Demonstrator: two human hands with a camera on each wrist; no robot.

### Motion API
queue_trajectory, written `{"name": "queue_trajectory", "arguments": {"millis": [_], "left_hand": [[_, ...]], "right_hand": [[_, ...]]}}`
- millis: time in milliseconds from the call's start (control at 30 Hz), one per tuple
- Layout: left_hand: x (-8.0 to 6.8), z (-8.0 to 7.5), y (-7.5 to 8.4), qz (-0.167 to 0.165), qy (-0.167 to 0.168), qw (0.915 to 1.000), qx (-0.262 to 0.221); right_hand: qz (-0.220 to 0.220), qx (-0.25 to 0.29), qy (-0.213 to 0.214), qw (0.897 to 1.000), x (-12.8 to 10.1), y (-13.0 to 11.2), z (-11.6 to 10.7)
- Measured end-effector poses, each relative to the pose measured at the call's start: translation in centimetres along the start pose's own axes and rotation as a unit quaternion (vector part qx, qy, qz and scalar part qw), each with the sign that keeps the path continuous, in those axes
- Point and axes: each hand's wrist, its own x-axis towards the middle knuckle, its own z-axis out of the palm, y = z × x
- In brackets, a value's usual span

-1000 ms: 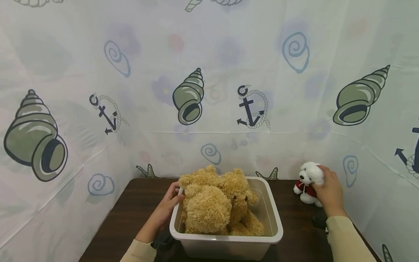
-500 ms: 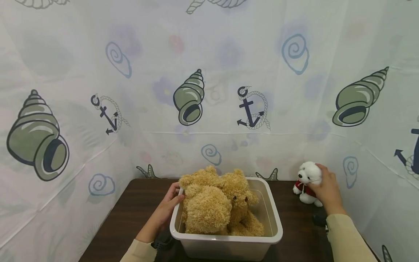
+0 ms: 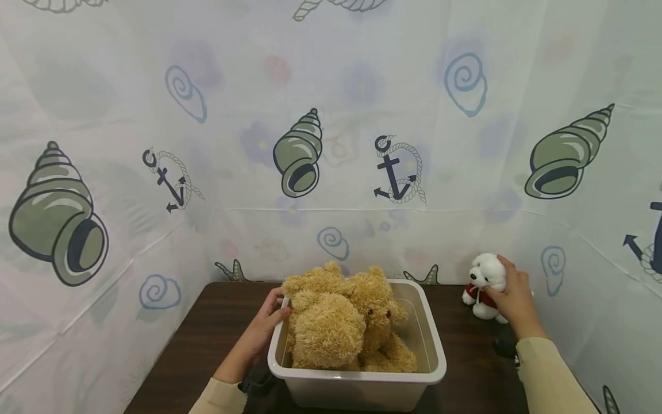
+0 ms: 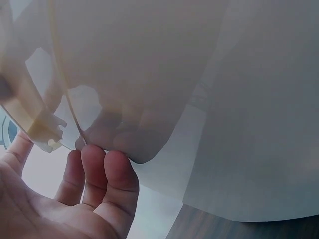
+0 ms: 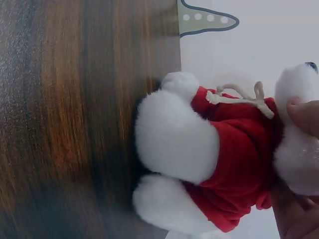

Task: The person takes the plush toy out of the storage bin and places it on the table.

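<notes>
In my right hand (image 3: pixel 517 303) the fingers clamp the white plush toy (image 3: pixel 488 270) at the right rear of the desk (image 3: pixel 227 305), my left hand (image 3: pixel 264 323) grips the bin (image 3: pixel 357 376), and this grasping step seems to call next for a secure lift.

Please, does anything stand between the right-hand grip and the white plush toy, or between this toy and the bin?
Nothing visible stands in the way: the right-hand grip holds the white plush toy directly, and only dark tabletop shows between the toy and the bin. The bin's raised rim faces the toy.
</notes>
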Motion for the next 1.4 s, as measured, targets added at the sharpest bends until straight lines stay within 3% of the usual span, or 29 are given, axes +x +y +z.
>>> {"name": "queue_trajectory", "arguments": {"millis": [400,633,967,1200,1400], "left_hand": [[-0.1,0.0,0.2,-0.012,0.004,0.9999,0.002],[0.0,0.0,0.2,-0.007,-0.004,1.0,-0.002],[-0.1,0.0,0.1,-0.011,-0.001,0.9999,0.002],[0.0,0.0,-0.1,-0.008,0.0,1.0,0.001],[-0.1,0.1,0.1,-0.003,0.003,1.0,0.0]], "right_hand": [[0.024,0.007,0.005,1.0,-0.5,-1.3,-0.6],[0.043,-0.026,-0.021,0.999,-1.0,-3.1,-2.5],[0.042,-0.063,-0.078,0.994,-2.1,-8.9,-7.9],[0.002,-0.031,-0.077,0.997,-4.2,-14.3,-11.1],[-0.028,0.027,-0.066,0.997,-5.7,-17.7,-12.2]]}}
